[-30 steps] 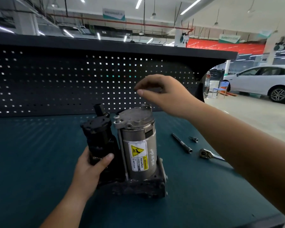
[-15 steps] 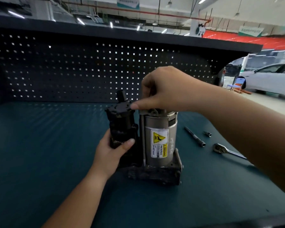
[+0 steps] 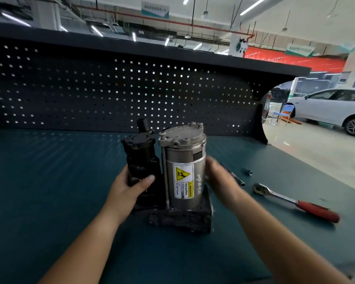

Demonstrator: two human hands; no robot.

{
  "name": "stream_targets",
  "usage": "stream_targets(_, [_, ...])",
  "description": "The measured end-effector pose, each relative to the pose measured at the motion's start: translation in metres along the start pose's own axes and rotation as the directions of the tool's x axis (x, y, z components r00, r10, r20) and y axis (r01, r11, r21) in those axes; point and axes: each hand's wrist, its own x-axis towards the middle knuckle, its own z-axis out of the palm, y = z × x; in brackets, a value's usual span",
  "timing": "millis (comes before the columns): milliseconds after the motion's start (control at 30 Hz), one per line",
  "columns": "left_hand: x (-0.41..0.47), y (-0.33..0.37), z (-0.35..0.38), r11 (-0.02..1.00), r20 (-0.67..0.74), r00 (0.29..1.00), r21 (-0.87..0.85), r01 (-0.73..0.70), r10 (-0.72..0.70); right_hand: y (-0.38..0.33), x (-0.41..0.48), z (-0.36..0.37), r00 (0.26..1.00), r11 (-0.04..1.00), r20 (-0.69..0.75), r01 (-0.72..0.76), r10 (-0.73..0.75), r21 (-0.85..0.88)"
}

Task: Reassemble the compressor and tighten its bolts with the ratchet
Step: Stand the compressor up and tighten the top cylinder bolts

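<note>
from the head camera, the compressor [image 3: 178, 177] stands upright on the green bench [image 3: 49, 181]; the left hand [image 3: 129, 187] grips its black side block, thumb across the front. the right hand [image 3: 221, 181] is a blur just beside the silver cylinder, so i can't tell what it holds, if anything. the cap looks seated, bolts in; next, i reckon, comes fetching the ratchet [image 3: 291, 199] lying off to the right, socket [image 3: 247, 172] near it

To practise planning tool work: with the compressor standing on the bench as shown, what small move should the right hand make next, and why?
Probably reach right for the ratchet. The left hand grips the compressor upright, its cap sits on top, and the blurred right hand beside it shows no tool.
</note>
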Motion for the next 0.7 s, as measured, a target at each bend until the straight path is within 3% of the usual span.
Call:
stream_targets(133, [0.011, -0.006, -0.007, 0.999, 0.059, 0.997, 0.009, 0.041, -0.042, 0.033, -0.013, -0.002, 0.996, 0.998, 0.086, -0.041, 0.038, 0.040])
stream_targets(300, [0.019, -0.016, -0.010, 0.999, 0.055, 0.997, 0.001, 0.048, -0.048, 0.018, -0.029, 0.000, 0.985, 0.976, 0.174, 0.028, 0.011, -0.217])
stream_targets(533, [0.014, -0.017, -0.005, 1.000, 0.000, 1.000, -0.008, -0.004, 0.004, 0.024, -0.051, 0.023, 0.995, 0.962, -0.034, 0.082, -0.094, -0.262])
stream_targets(700, [0.020, -0.005, 0.015, 1.000, -0.048, 0.999, -0.011, 0.024, -0.025, 0.026, -0.057, 0.027, 0.992, 0.982, -0.114, 0.037, -0.059, -0.188])
